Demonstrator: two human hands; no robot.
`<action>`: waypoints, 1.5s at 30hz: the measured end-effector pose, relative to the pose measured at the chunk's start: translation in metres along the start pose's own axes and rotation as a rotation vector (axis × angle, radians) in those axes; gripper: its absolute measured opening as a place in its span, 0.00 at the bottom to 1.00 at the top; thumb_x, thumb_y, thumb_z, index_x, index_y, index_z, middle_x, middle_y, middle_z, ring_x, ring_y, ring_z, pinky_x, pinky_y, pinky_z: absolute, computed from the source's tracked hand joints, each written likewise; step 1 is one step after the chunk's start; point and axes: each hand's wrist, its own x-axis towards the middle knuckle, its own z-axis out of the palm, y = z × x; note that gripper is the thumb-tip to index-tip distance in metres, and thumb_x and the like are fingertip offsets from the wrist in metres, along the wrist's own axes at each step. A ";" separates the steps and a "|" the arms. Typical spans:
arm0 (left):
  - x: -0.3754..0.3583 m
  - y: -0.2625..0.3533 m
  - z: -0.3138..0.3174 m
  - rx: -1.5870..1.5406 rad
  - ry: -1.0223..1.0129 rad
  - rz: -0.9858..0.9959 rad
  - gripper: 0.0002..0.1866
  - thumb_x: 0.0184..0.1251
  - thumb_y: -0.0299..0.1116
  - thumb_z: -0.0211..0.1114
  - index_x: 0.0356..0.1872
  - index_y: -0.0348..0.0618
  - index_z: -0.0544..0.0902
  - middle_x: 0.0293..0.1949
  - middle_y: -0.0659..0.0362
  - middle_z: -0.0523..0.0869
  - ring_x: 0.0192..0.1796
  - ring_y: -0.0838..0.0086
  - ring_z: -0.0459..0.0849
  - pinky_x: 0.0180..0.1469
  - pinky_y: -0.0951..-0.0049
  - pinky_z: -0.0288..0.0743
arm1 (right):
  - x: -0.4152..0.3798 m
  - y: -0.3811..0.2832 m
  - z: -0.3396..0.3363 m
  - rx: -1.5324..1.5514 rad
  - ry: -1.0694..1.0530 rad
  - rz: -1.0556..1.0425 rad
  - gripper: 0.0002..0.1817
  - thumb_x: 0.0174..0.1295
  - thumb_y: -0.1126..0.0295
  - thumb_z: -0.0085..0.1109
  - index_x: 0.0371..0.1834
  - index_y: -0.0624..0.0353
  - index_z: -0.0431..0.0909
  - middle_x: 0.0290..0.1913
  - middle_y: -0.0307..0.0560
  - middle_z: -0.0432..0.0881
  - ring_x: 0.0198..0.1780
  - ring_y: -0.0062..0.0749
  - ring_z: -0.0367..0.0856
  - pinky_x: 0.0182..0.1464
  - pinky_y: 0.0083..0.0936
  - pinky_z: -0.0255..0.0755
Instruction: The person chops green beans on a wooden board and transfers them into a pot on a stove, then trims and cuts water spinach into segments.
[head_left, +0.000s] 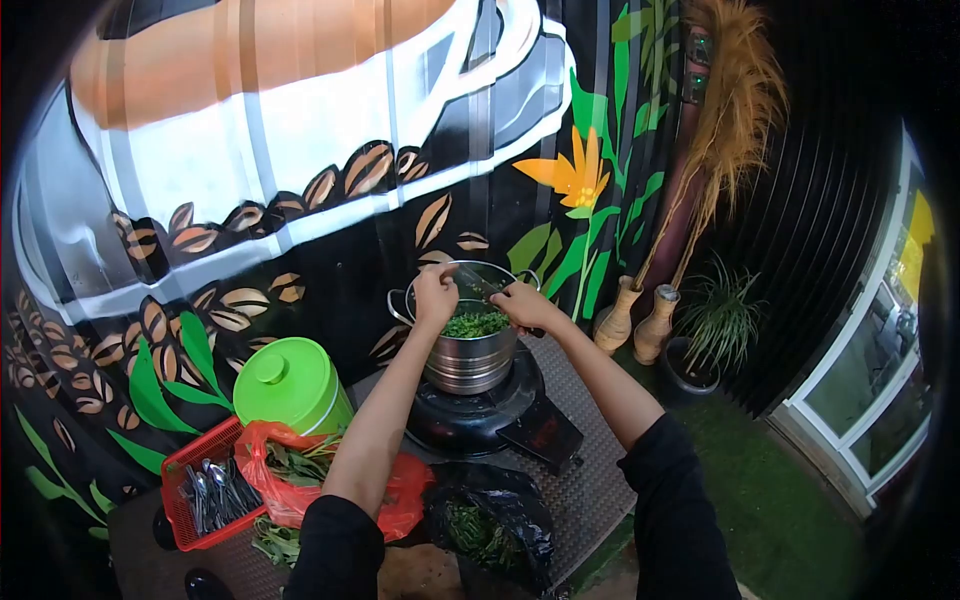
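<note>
A table [590,480] is under the left hand [436,298] and the right hand [520,304]. A black stove [440,420] there holds a pot [465,372], just below both hands. Cut greens [473,325] are in the pot. The left hand is curled closed; I can't tell on what. The right hand grips a dark handle [537,331].

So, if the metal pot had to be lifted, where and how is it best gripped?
Probably by both loop handles, with the left hand and right hand each coming in from its own outer side. The metal pot stands upright and the handles jut from opposite sides, so a two-sided grip should keep it level, chopped greens included.
</note>
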 end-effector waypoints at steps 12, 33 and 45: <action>-0.036 0.010 0.009 0.166 -0.161 0.266 0.11 0.47 0.23 0.60 0.34 0.34 0.85 0.27 0.41 0.83 0.28 0.51 0.83 0.38 0.63 0.79 | 0.009 0.003 0.002 0.284 -0.011 0.095 0.20 0.61 0.61 0.49 0.19 0.68 0.71 0.11 0.48 0.72 0.09 0.33 0.72 0.11 0.32 0.65; -0.020 0.003 0.015 0.096 -0.203 0.108 0.05 0.41 0.23 0.68 0.24 0.36 0.86 0.20 0.52 0.84 0.24 0.70 0.85 0.31 0.75 0.78 | 0.005 0.020 0.005 0.331 -0.020 0.117 0.20 0.62 0.61 0.48 0.19 0.67 0.71 0.12 0.45 0.71 0.09 0.30 0.70 0.10 0.28 0.63; -0.027 -0.007 0.023 0.228 -0.093 0.133 0.06 0.43 0.17 0.62 0.20 0.39 0.85 0.26 0.43 0.82 0.31 0.50 0.83 0.36 0.62 0.77 | -0.005 0.011 0.002 0.298 0.017 0.070 0.21 0.62 0.59 0.48 0.20 0.69 0.72 0.12 0.47 0.73 0.10 0.31 0.72 0.14 0.29 0.67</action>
